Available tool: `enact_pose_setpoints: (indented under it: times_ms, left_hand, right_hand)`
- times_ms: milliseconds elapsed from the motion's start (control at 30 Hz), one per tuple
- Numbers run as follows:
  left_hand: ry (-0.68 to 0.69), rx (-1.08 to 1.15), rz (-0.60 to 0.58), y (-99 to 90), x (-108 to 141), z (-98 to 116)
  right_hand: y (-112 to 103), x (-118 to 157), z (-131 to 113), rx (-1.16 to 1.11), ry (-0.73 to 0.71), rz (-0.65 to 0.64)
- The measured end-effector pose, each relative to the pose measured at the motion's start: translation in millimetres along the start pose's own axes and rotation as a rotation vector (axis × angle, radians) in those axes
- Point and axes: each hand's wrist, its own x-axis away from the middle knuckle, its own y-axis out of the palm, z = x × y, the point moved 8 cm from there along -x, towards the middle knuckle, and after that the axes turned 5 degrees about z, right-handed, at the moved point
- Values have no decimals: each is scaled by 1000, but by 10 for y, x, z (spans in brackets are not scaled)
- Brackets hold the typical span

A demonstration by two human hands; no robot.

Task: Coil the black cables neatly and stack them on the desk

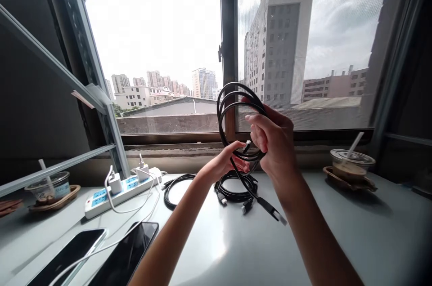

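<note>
The right hand (275,135) is clenched around one side of a looped black cable (219,113), which hangs in the air above the table (209,241), in front of the window. Gathering the loops at a single spot probably stops them from springing apart. The left hand (224,160) is at the lower part of the loops, its thumb beside a small plug (247,145); the fingers are partly behind the cable, so one cannot tell whether they grip or merely touch it. A longer end with a metal plug (272,211) dangles free below the loops, as neither hand supports it.

Beneath the hands lies a second coil (232,196), its ends poking out toward the person; to its left a third coil (168,198) rests flat, apart from it. Lying flat likely helps each coil hold its round shape.

The power strip (123,194) sits farther left near the wall, perhaps so that its white leads (105,182) can reach the phones, one of which (69,254) lies at the lower left. A drink cup (349,164) stands in a cardboard holder (351,183) at far right, well apart from the cables.
</note>
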Motion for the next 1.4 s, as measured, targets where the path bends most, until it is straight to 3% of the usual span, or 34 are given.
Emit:
enact_pose_setpoints:
  times_ms: [133, 167, 300, 400, 467, 533, 600, 667, 733, 800, 900, 1033, 1100, 1267, 1400]
  left_hand:
    - [110, -250, 199, -122, 67, 146]
    - [111, -282, 201, -118, 88, 160]
    - [-37, -266, -106, 99, 177, 49]
    - [-19, -153, -112, 83, 183, 93]
    - [116, -90, 19, -36, 144, 222]
    - [253, -47, 150, -164, 128, 352]
    - [352, -6, 244, -269, 142, 459]
    - [439, 32, 279, -322, 186, 568]
    - [527, 62, 324, -372, 265, 684]
    - [573, 96, 392, -438, 348, 763]
    - [574, 61, 501, -527, 439, 810]
    - [671, -188, 572, -519, 534, 899]
    - [735, -275, 588, -477, 576, 936]
    - [689, -358, 570, -388, 605, 947]
    - [589, -347, 421, -319, 584, 944]
  right_hand:
    - [71, 19, -47, 29, -70, -107]
    - [98, 34, -62, 34, -89, -149]
    - [196, 126, -143, 45, -158, -326]
    - [199, 134, -178, -21, -151, -376]
    - [148, 55, -145, -105, -109, -327]
    - [41, -88, -19, -209, -21, -191]
    - [-76, -229, 206, -293, 114, -41]
    - [-125, -324, 441, -297, 248, 6]
    - [-134, -378, 587, -180, 303, -39]
    - [-164, -406, 606, -12, 250, -66]
    - [-211, -392, 428, 260, 24, -30]
    - [-209, -288, 76, 615, -368, 102]
    - [-183, -274, 31, 738, -456, 96]
    - [-206, -385, 276, 872, -263, -86]
    - [-84, -322, 329, 928, -244, -258]
